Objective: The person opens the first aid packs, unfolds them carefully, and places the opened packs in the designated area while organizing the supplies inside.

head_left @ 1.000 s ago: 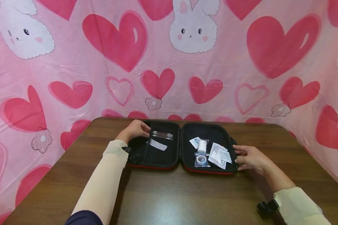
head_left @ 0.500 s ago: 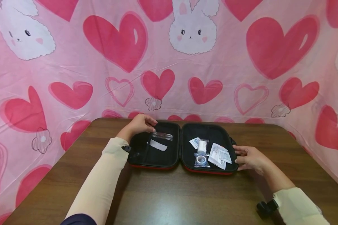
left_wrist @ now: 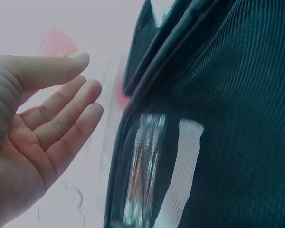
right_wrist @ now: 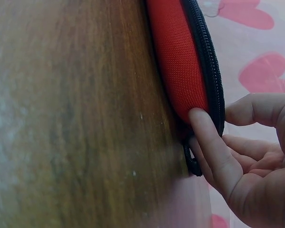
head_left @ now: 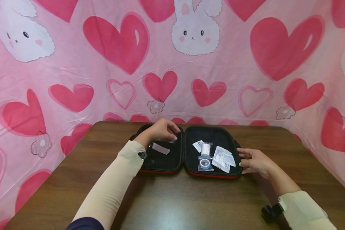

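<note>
1. Zippered case (head_left: pixel 212 133) lies open on table (head_left: pixel 178 204).
2. Left hand (head_left: pixel 162 129) near its left half: fingers relaxed, thumb apart, holding nothing.
3. Right hand (head_left: pixel 256 163) pinches its right edge, probably steadying.

Three cams, one wide, two close, all on the case (head_left: pixel 168 161).
Head: high on the near side, facing forward and down across the surface (head_left: pixel 172 201) to the far backdrop (head_left: pixel 164 64); widest, spans the whole case. Left wrist: close in, rolled sideways, facing far past the left fingers (left_wrist: pixel 76 135) with the case's left half beside them; shares the white strip (left_wrist: pixel 183 166) with head. Right wrist: low, close, also rolled, facing far along the case's right end; shares the right fingers (right_wrist: pixel 211 137) with head. Backdrop shows in all three.
</note>
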`<state>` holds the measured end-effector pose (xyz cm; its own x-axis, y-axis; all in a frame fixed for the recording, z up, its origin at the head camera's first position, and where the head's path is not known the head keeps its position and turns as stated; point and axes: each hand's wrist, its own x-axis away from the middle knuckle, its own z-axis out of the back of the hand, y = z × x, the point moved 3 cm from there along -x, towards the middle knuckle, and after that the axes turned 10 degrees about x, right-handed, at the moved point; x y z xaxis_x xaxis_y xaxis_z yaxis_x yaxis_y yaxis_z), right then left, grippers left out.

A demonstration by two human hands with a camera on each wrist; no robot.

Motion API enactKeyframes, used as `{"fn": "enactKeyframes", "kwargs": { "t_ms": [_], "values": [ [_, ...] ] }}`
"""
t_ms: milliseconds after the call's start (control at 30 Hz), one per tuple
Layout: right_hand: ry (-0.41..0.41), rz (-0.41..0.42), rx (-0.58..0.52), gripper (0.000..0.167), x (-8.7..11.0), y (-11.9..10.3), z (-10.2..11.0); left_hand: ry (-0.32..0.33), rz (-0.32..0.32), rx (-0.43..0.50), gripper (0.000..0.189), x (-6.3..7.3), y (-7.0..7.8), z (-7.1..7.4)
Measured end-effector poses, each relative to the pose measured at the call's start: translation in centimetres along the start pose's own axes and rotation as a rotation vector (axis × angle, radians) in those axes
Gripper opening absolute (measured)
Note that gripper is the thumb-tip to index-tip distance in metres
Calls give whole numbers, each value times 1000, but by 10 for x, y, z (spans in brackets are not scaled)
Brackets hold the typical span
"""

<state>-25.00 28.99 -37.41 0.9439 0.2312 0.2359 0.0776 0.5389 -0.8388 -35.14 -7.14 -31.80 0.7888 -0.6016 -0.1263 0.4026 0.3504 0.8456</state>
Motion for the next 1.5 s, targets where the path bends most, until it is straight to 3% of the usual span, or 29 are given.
{"fn": "enactKeyframes", "kwargs": {
  "t_ms": [267, 667, 800, 1033, 1300, 1500],
  "values": [
    [-14, 21, -14, 75, -2, -1, 3, -134, -56, -35, 26, -13, 13, -34],
    [-18, 14, -43, 77, -2, 3, 2, -276, -51, 16, 29, -20, 18, -80],
    [-22, 13, -49, 77, -2, 4, 2, -288, -45, -25, 30, -20, 18, -90],
    [-30, 9, -62, 78, -2, 7, 3, -308, -82, -205, 35, -21, 18, -101],
    [-29, 11, -67, 78, -2, 8, 3, -314, -80, -284, 39, -21, 15, -112],
    [-32, 37, -73, 77, -1, 8, 2, -296, -100, -343, 52, -21, 12, -121]
  ]
}}
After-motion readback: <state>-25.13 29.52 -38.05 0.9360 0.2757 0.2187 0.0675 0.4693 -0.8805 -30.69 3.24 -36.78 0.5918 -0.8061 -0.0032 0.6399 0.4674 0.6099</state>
